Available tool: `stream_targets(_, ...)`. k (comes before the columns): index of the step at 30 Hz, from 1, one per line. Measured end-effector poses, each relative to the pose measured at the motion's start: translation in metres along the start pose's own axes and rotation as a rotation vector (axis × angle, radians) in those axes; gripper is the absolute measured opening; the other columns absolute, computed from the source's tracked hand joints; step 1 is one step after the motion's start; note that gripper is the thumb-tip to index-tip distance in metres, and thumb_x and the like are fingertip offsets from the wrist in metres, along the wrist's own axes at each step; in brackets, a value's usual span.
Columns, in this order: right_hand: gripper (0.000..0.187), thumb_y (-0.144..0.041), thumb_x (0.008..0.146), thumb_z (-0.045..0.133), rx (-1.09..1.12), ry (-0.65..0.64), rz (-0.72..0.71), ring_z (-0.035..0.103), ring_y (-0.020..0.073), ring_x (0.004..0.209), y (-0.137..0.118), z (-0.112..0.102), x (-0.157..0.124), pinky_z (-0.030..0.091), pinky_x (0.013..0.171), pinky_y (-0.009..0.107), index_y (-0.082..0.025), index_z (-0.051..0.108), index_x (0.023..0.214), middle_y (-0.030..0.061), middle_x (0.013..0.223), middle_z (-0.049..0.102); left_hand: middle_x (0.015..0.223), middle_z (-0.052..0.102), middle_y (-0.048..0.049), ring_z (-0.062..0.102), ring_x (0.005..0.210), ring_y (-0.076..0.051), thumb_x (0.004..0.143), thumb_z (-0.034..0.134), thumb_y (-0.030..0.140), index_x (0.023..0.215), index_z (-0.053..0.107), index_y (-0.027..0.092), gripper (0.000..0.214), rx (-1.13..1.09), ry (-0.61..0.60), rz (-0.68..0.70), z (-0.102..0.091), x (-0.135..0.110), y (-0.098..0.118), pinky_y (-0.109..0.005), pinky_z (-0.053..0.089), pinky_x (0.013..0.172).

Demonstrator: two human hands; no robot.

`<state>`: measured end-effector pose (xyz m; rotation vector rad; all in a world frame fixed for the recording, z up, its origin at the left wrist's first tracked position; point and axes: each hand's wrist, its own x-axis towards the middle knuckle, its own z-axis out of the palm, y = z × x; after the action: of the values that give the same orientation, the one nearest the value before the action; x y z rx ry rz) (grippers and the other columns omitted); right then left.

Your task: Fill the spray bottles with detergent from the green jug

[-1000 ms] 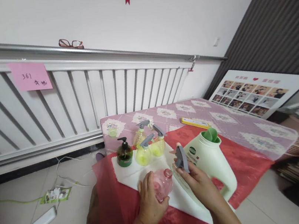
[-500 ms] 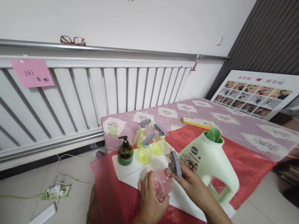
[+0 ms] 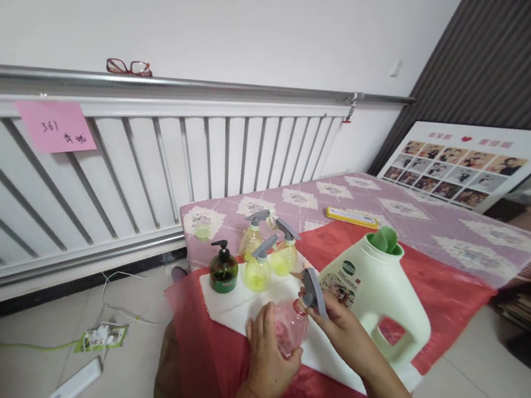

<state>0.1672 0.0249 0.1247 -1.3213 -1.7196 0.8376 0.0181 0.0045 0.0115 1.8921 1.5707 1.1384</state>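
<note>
A pink see-through spray bottle (image 3: 292, 328) with a grey trigger head is tilted between my hands, above a white cloth (image 3: 229, 307). My left hand (image 3: 271, 351) is wrapped round its body. The fingers of my right hand (image 3: 336, 321) close on the grey spray head (image 3: 313, 291) at its neck. Just beyond stand several yellow spray bottles (image 3: 257, 275) with grey heads, and a dark green pump bottle (image 3: 223, 273). Right of my right hand is a large pale green jug (image 3: 400, 298) with a green cap (image 3: 384, 239) in its mouth.
A red cloth (image 3: 201, 368) lies under the white one on a table with a purple patterned cover (image 3: 397, 209). A yellow-edged box (image 3: 351, 217) lies at the back, and a small pale green lid (image 3: 202, 232) at the back left. Behind runs a white radiator (image 3: 151, 169).
The view has shifted slightly. Both hands keep their grip on the pink spray bottle, with little visible movement.
</note>
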Motion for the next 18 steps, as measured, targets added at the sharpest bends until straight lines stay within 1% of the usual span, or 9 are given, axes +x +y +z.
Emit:
stream_targets(5,0.024,-0.038,0.089,0.058,-0.02,0.005,-0.01,0.061,0.024,0.104,-0.0018,-0.0003,-0.0002,0.047,0.094,0.037,-0.026,0.067,0.107,0.0061,0.115,0.068,0.145,0.043,-0.018,0.039,0.135,-0.033,0.063,0.065,0.02,0.144,0.024,0.015,0.091,0.003,0.003,0.004,0.0003,0.0002,-0.0007,-0.059,0.025,0.114)
stream_targets(9,0.026,-0.039,0.089,0.057,-0.028,-0.005,-0.018,0.062,0.0247,0.105,-0.0013,0.0012,0.0009,0.047,0.095,0.038,-0.026,0.067,0.109,0.0065,0.114,0.068,0.146,0.042,-0.018,0.038,0.136,-0.033,0.064,0.065,0.021,0.144,0.024,0.015,0.09,0.007,-0.01,0.014,0.0012,-0.0006,-0.0026,-0.06,0.024,0.114)
stream_targets(13,0.026,-0.038,0.088,0.058,-0.012,-0.007,0.0,0.063,0.024,0.103,0.0017,0.0024,0.0011,0.047,0.094,0.037,-0.026,0.067,0.109,0.0063,0.113,0.068,0.146,0.042,-0.0178,0.038,0.136,-0.033,0.065,0.065,0.021,0.144,0.024,0.014,0.089,0.006,-0.007,0.003,0.0001,-0.0008,-0.0019,-0.06,0.024,0.115)
stream_targets(18,0.026,-0.038,0.086,0.06,-0.028,-0.032,0.015,0.063,0.0247,0.103,0.0018,0.0011,0.0013,0.048,0.093,0.038,-0.025,0.067,0.107,0.0064,0.113,0.069,0.145,0.043,-0.0176,0.038,0.136,-0.033,0.063,0.066,0.022,0.143,0.026,0.015,0.09,0.006,-0.02,-0.014,-0.0005,-0.0004,-0.001,-0.06,0.025,0.114)
